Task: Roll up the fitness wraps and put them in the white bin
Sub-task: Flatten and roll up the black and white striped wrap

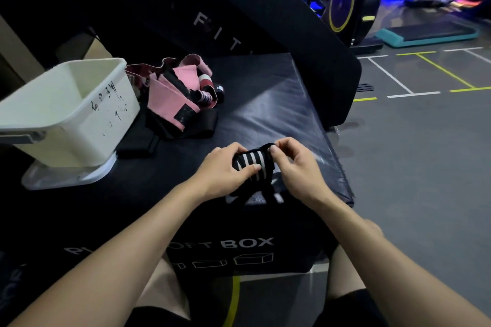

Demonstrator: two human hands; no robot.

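**First wrap half rolled, pile waiting**

At the far left the white rectangular plastic bin (79, 114), scribbled on in black marker, stands on a clear lid; the part of its inside that shows holds no wraps, so nothing appears stowed yet. Just right of it lies a loose heap of pink and black fabric wraps and bands (178, 95) on the black padded box, all unrolled as far as can be seen. Nearer the front edge, the left hand (225, 170) clasps a black wrap with white stripes (252, 164), thumb pressed on the roll, while the right hand (295, 164) pinches its upper end. Its tail trails below, so this roll looks unfinished, and most of the job remains.
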